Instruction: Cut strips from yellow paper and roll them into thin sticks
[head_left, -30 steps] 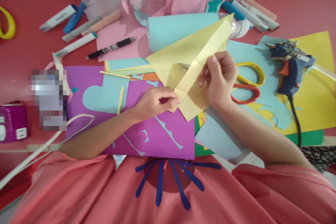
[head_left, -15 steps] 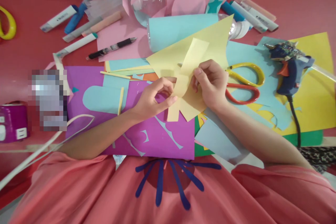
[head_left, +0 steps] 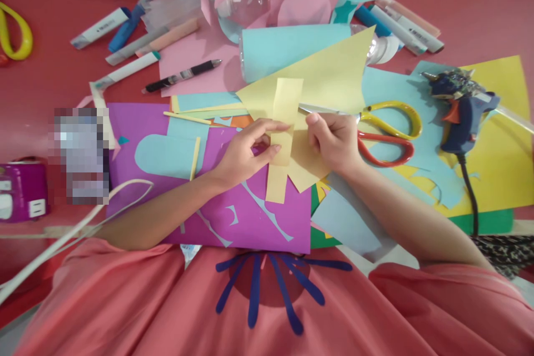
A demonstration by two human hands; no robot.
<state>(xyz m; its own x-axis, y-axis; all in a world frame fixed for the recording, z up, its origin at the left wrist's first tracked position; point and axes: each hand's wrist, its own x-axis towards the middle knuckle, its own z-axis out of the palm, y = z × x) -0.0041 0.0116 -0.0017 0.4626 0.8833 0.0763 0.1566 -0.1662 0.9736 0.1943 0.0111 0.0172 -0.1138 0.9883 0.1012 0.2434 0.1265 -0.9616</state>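
Note:
A pale yellow paper strip (head_left: 287, 94) with crease lines stands nearly upright in my view. My left hand (head_left: 252, 147) grips it by the middle between thumb and fingers. Just right of the strip, apart from it, my right hand (head_left: 336, 142) is closed with curled fingers, and nothing shows in it. Beneath both hands lies a larger pale yellow sheet (head_left: 334, 75). Scissors (head_left: 394, 114) with one yellow and one red handle lie behind my right hand, which covers part of them.
A glue gun (head_left: 463, 117) lies right on yellow paper (head_left: 500, 167). Purple paper (head_left: 258, 222) with blue scraps spreads below. A blue-wrapped bottle (head_left: 292, 47), a pen (head_left: 181, 77) and several markers (head_left: 100, 28) lie beyond. A white cable (head_left: 62, 239) crosses at left.
The strip has turned from leaning right to nearly upright. My right hand has come off its edge and closed, moving slightly right and down. More of the scissor blade shows.

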